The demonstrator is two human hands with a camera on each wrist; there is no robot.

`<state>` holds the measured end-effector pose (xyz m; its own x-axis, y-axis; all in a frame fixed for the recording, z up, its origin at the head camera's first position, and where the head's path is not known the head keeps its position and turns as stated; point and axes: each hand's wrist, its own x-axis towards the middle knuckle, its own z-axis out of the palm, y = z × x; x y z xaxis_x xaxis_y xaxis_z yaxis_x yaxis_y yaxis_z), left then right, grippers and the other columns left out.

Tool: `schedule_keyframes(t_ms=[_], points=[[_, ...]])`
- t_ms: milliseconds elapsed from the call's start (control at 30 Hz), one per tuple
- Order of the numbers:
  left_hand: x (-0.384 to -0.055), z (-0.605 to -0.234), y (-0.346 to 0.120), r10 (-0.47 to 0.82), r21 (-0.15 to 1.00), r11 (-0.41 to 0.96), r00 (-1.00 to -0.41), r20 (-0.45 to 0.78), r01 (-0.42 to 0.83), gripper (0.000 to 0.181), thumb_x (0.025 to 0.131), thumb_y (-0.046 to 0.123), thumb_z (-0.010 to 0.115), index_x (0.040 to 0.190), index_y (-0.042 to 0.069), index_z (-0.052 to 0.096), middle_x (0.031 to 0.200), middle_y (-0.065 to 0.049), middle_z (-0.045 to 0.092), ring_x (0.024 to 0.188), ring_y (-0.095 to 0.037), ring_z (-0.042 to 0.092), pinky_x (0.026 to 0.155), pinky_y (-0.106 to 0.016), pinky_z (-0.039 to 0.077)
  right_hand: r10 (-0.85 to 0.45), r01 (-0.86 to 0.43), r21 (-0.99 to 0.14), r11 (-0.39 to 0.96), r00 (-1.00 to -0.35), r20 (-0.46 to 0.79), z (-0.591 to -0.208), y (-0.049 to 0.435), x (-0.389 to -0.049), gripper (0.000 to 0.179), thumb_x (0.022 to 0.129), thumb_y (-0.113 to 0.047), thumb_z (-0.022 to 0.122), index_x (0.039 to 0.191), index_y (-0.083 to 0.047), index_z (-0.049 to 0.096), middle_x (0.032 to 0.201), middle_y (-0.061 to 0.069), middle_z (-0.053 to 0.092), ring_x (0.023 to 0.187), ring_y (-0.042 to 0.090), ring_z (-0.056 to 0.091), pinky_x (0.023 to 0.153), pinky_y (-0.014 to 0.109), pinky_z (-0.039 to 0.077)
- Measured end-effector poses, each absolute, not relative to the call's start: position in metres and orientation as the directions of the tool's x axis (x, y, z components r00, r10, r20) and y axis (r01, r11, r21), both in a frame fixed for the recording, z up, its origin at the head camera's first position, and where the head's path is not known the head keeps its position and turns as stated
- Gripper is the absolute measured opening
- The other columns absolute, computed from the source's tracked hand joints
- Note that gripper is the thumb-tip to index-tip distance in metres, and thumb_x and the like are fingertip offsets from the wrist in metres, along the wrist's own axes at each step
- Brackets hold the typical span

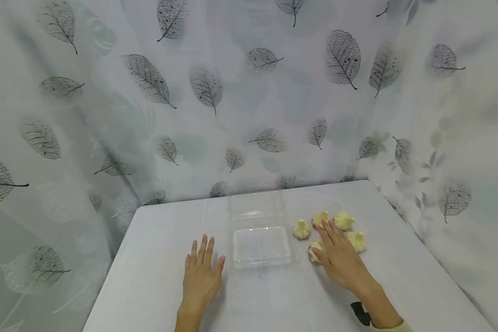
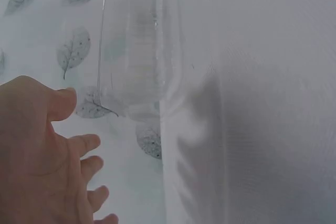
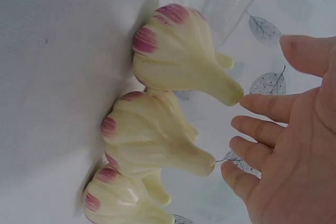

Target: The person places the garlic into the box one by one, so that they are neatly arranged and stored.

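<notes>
Several pale yellow garlic bulbs with purple-streaked bases stand on the right of the table: one at the left (image 1: 301, 229), one at the back (image 1: 343, 221), one at the right (image 1: 358, 241) and one at the front (image 1: 315, 253). My right hand (image 1: 343, 259) is over the group with fingers extended. In the right wrist view its fingers are close to the stem of the nearest garlic bulb (image 3: 176, 56), gripping nothing; whether a fingertip touches is unclear. Left of the clear plastic box (image 1: 262, 265), my left hand (image 1: 201, 279) has its fingers spread and holds nothing.
The box stands mid-table with its transparent lid (image 1: 257, 203) folded back. A white cloth covers the table (image 1: 162, 258). Leaf-patterned curtains (image 1: 240, 101) hang behind and along both sides. A black mark or object (image 1: 360, 313) shows beside the right forearm.
</notes>
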<state>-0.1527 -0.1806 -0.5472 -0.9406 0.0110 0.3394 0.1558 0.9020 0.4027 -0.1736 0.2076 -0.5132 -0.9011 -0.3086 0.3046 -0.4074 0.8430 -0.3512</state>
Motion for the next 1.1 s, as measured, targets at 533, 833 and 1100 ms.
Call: schedule_keyframes(t_ms=[533, 833, 1100], points=[[-0.159, -0.545, -0.153, 0.006, 0.508, 0.846, -0.956, 0.293, 0.161, 0.066, 0.109, 0.040, 0.052, 0.162, 0.007, 0.034, 0.168, -0.017, 0.030, 0.154, -0.049, 0.024, 0.122, -0.072, 0.026, -0.250, -0.394, -0.347, 0.851, -0.886, 0.391, -0.517, 0.211, -0.178, 0.062, 0.087, -0.014, 0.086, 0.140, 0.004, 0.060, 0.153, 0.026, 0.048, 0.143, 0.046, 0.042, 0.114, 0.064, 0.044], [-0.165, -0.553, -0.144, -0.015, 0.623, 0.774, -0.978, 0.206, 0.119, 0.064, 0.111, 0.036, 0.047, 0.166, 0.011, 0.025, 0.173, -0.009, 0.020, 0.159, -0.042, 0.014, 0.128, -0.067, 0.017, -0.148, -0.343, -0.390, 0.854, -0.880, 0.451, -0.515, 0.209, -0.177, 0.035, 0.079, -0.003, 0.088, 0.112, 0.001, 0.076, 0.118, 0.016, 0.071, 0.116, 0.039, 0.062, 0.094, 0.053, 0.060], [-0.169, -0.555, -0.133, -0.087, 0.743, 0.661, -0.973, 0.212, 0.103, 0.064, 0.110, 0.017, 0.049, 0.167, 0.010, 0.020, 0.173, -0.012, 0.018, 0.158, -0.041, 0.017, 0.126, -0.068, 0.023, -0.078, -0.254, -0.424, 0.869, -0.917, 0.390, -0.511, 0.206, -0.175, 0.030, 0.081, -0.007, 0.087, 0.109, -0.003, 0.078, 0.107, 0.014, 0.074, 0.094, 0.030, 0.068, 0.068, 0.040, 0.061]])
